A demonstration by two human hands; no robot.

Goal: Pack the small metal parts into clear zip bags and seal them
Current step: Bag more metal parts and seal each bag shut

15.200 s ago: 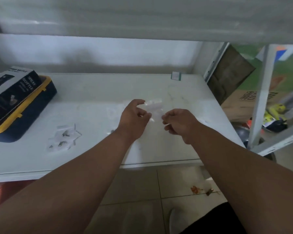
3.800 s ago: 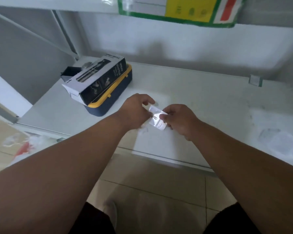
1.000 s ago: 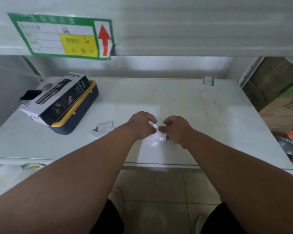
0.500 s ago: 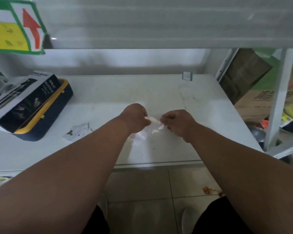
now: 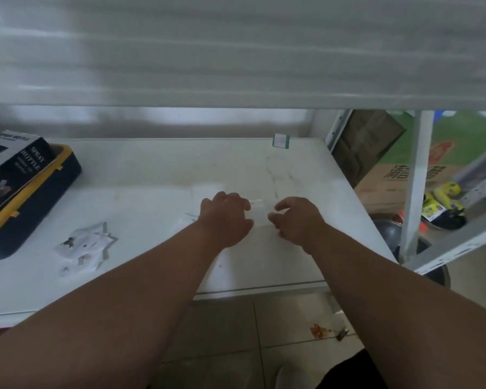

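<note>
Bare forearms point(image 5: 141, 299); seemingly black shorts point(image 5: 351, 372).

White desk point(image 5: 157, 175), navy case with yellow rim point(image 5: 44, 189), black-and-white carton with white lettering point(image 5: 10, 167), beige floor tiles point(image 5: 222, 332), green-edged sticker point(image 5: 281, 141)

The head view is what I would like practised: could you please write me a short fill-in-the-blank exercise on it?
1. The pile of bags lies to the ____ of the left hand.
2. The box reading "Spray Bottle" rests on a dark case with a ____ rim.
3. The clear bag sits between the two ____.
4. The right hand hovers over the white ____.

Missing words: left; yellow; hands; table
</note>
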